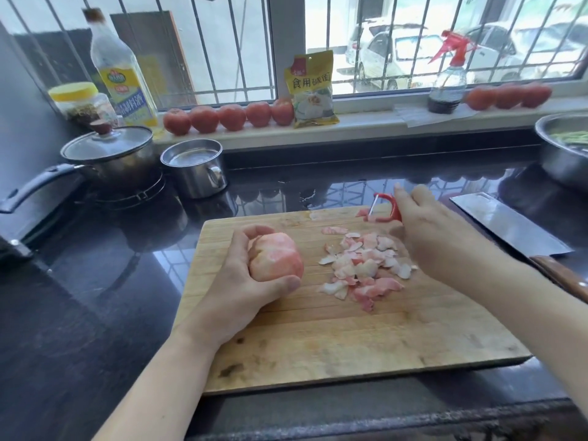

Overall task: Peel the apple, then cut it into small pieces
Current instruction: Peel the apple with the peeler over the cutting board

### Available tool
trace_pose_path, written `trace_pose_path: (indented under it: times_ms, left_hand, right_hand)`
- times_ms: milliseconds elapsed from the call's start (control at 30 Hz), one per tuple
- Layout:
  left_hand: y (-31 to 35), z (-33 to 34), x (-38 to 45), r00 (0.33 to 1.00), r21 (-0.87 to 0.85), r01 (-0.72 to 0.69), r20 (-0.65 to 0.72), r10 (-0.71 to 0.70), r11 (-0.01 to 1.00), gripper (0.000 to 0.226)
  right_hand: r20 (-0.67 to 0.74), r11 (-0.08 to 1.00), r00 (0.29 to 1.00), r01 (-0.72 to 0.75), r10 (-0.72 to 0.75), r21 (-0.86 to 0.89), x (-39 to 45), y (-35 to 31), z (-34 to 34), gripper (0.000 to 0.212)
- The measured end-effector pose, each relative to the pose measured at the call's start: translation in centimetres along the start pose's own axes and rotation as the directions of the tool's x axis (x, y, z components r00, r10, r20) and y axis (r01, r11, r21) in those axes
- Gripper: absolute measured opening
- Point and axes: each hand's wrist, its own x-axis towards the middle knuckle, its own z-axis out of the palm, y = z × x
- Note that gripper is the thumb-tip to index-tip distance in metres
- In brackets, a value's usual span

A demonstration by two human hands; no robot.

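- Left hand (241, 281) wraps around the mostly peeled apple (276, 257) over the wooden cutting board (334, 338).
- Right hand (436, 237) grips a red peeler (386, 210) beside the apple peels (362, 268).
- Cleaver (506, 224) lies on the counter (79, 281).

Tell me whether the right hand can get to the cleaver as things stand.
Probably yes: the cleaver lies on the counter just right of the right hand, nothing between. But that hand holds the red peeler, which it should set down first.

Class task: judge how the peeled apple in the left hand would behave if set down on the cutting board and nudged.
The apple is rounded and uncut, so it would probably roll on the flat cutting board. Its peeled surface looks moist, so likely slippery; the left hand wraps it firmly.
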Motion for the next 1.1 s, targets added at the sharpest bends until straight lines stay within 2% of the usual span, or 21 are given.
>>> trace_pose_path:
  times_ms: [67, 100, 133, 200, 267, 300, 333, 367, 400, 433, 467, 500, 533, 567, 667, 767, 833, 867, 933, 967, 1100]
  left_hand:
    - [-0.2, 0.0, 0.1, 1.0, -0.005, -0.002, -0.015, 0.002, 1.0, 0.074]
    - [-0.2, 0.1, 0.1, 1.0, -0.007, -0.005, -0.027, 0.004, 1.0, 0.074]
    - [0.0, 0.2, 0.0, 0.999, -0.009, -0.011, -0.043, 0.011, 1.0, 0.076]
    - [0.6, 0.5, -0.2, 0.995, 0.003, -0.026, -0.096, 0.026, 1.0, 0.077]
    - [1.0, 0.6, -0.4, 0.986, 0.001, -0.047, -0.16, 0.046, 0.999, 0.074]
    - [1.1, 0.5, -0.5, 0.98, -0.003, -0.062, -0.187, 0.06, 0.998, 0.071]
    - [1.1, 0.4, -0.6, 0.975, -0.005, -0.07, -0.213, 0.067, 0.998, 0.069]
    - [0.9, 0.4, -0.6, 0.967, -0.005, -0.068, -0.245, 0.065, 0.998, 0.067]
    - [0.7, 0.3, -0.5, 0.961, -0.003, -0.063, -0.271, 0.06, 0.998, 0.065]
    - [0.5, 0.2, -0.4, 0.955, 0.009, -0.051, -0.293, 0.052, 0.999, 0.061]
    - [0.3, 0.2, -0.3, 0.949, 0.035, -0.042, -0.31, 0.051, 0.999, 0.057]
    - [0.2, 0.2, -0.2, 0.945, 0.073, -0.033, -0.321, 0.055, 0.997, 0.055]
    - [0.0, 0.3, -0.2, 0.945, 0.12, -0.029, -0.321, 0.066, 0.992, 0.054]
    - [0.0, 0.5, -0.1, 0.947, 0.168, -0.031, -0.312, 0.083, 0.985, 0.055]
    - [-0.3, 0.8, 0.0, 0.954, 0.273, -0.057, -0.269, 0.133, 0.96, 0.061]
    - [-0.6, 0.9, 0.0, 0.968, 0.28, -0.06, -0.217, 0.124, 0.958, 0.07]
    - [-0.6, 0.9, 0.0, 0.974, 0.292, -0.061, -0.194, 0.121, 0.954, 0.073]
    - [-0.7, 0.9, 0.0, 0.974, 0.293, -0.059, -0.192, 0.119, 0.954, 0.074]
    - [-0.8, 0.9, 0.1, 0.976, 0.275, -0.039, -0.197, 0.096, 0.961, 0.073]
    - [-0.8, 1.0, 0.0, 0.975, 0.261, -0.031, -0.204, 0.087, 0.965, 0.072]
    - [-0.3, 0.7, 0.1, 0.957, 0.188, -0.018, -0.28, 0.071, 0.982, 0.063]
  right_hand:
    - [-0.018, 0.979, 0.998, -0.059, 0.063, 0.193, 0.5, 0.4, -0.8, 0.019]
    - [-0.032, 0.965, 0.996, -0.074, 0.085, 0.252, 0.7, 0.8, -1.2, 0.01]
    - [-0.013, 0.951, 0.994, -0.097, 0.106, 0.294, 0.9, 1.4, -1.5, 0.018]
    - [0.124, 0.89, 0.982, -0.181, 0.142, 0.418, 0.9, 2.5, -2.1, 0.023]
    - [0.222, 0.76, 0.962, -0.263, 0.16, 0.594, 0.7, 3.0, -2.4, 0.02]
    - [0.203, 0.687, 0.961, -0.275, 0.185, 0.673, 0.6, 3.0, -2.5, 0.017]
    - [0.125, 0.664, 0.968, -0.241, 0.218, 0.708, 0.5, 2.8, -2.5, 0.016]
    - [0.006, 0.708, 0.97, -0.181, 0.242, 0.683, 0.4, 2.7, -2.3, 0.014]
    - [-0.098, 0.799, 0.966, -0.138, 0.238, 0.586, 0.3, 2.9, -1.9, 0.015]
    - [-0.135, 0.896, 0.969, -0.132, 0.206, 0.424, 0.2, 3.0, -1.6, 0.016]
    - [-0.082, 0.965, 0.98, -0.161, 0.182, 0.207, 0.2, 3.2, -1.3, 0.019]
    - [0.035, 0.979, 0.979, -0.202, 0.202, 0.024, 0.1, 3.3, -0.9, 0.022]
    - [0.131, 0.973, 0.965, -0.221, 0.228, -0.068, 0.1, 3.5, -0.6, 0.024]
    - [0.158, 0.97, 0.957, -0.234, 0.241, -0.061, 0.2, 3.6, -0.4, 0.024]
    - [0.068, 0.948, 0.964, -0.265, 0.257, 0.174, 0.3, 3.7, -0.2, 0.022]
    - [0.185, 0.941, 0.942, -0.308, 0.28, 0.14, 0.1, 3.6, -0.4, 0.022]
    - [0.067, 0.91, 0.95, -0.311, 0.304, 0.274, 0.1, 4.2, -0.6, 0.031]
    - [0.038, 0.909, 0.949, -0.311, 0.313, 0.276, 0.2, 4.5, -0.7, 0.03]
    - [0.169, 0.928, 0.929, -0.352, 0.329, 0.125, 0.5, 4.7, -0.7, 0.023]
    - [0.2, 0.92, 0.917, -0.372, 0.344, 0.124, 0.5, 4.7, -0.6, 0.026]
    - [0.017, 0.892, 0.952, -0.292, 0.305, 0.345, 0.9, 3.9, -1.0, 0.036]
